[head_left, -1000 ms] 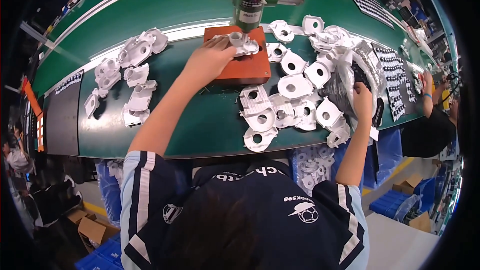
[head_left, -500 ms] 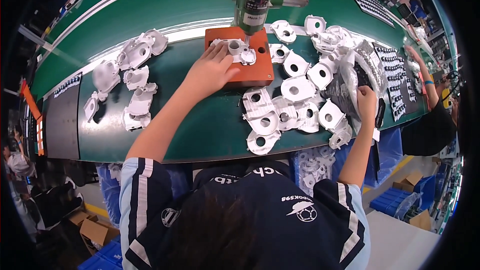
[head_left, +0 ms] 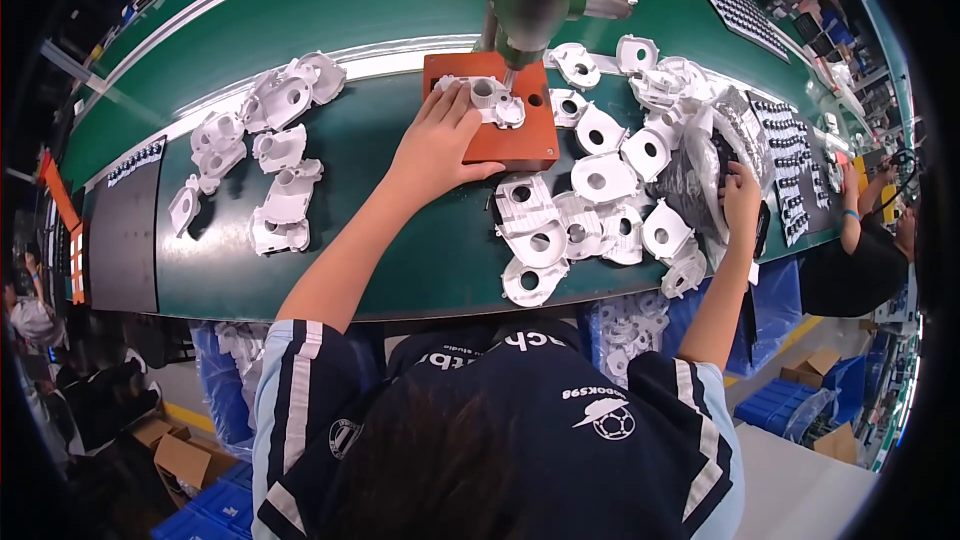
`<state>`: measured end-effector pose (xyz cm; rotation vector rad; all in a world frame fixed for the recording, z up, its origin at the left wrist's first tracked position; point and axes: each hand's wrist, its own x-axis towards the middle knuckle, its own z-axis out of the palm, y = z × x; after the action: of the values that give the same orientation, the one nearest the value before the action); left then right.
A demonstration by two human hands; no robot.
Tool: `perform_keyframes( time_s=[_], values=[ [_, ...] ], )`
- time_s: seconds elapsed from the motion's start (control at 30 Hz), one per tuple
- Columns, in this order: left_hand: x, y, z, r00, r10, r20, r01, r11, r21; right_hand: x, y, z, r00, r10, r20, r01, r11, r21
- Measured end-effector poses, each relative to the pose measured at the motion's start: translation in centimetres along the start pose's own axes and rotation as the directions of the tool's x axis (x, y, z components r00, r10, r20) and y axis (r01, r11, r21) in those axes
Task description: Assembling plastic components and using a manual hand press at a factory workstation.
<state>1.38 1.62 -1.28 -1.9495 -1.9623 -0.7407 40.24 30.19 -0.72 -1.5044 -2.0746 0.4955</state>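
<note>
My left hand lies with outstretched fingers on a white plastic housing, its thumb spread over the front of an orange fixture block. The housing sits on that block, under the tip of a green bench press whose head is blurred. At the right, my right hand has curled fingers at the opening of a clear plastic bag with a dark inside. Whatever those fingers pinch is too small or hidden to make out.
Several loose white housings crowd the green bench right of the block; another group lies left. Black trays stand at both ends, the right one bearing rows of small parts. A co-worker's arm reaches in at far right.
The view has shifted slightly, moving bench items rightward. The press head looks different, with a blurred dark round end in front. My right fingers have risen a little at the bag; my left hand stays on the housing.
</note>
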Motion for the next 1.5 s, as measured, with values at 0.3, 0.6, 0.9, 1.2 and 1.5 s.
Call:
perform_keyframes(
  time_s=[0.3,0.6,0.9,1.2,1.5],
  values=[
    [-0.3,-0.5,0.2,1.000,-0.023,-0.014,0.022,1.000,-0.012,-2.6,-15.3,2.1,0.912,-0.223,0.344,-0.077,0.730,0.679],
    [0.1,0.3,0.1,0.999,-0.033,-0.036,0.032,0.999,-0.011,-3.9,-25.1,12.2,0.662,-0.524,0.536,-0.006,0.712,0.703],
    [0.0,0.4,-0.3,0.997,-0.045,-0.057,0.044,0.999,-0.020,-4.5,-25.6,15.0,0.668,-0.739,0.087,0.646,0.635,0.424],
    [0.0,0.2,-0.1,0.997,-0.054,-0.063,0.051,0.998,-0.038,-5.7,-24.8,14.8,0.479,-0.869,0.125,0.824,0.494,0.276],
    [0.0,0.4,-0.1,0.996,-0.066,-0.058,0.064,0.997,-0.032,-7.4,-24.4,13.5,0.360,-0.932,0.044,0.928,0.363,0.085]
  ],
)
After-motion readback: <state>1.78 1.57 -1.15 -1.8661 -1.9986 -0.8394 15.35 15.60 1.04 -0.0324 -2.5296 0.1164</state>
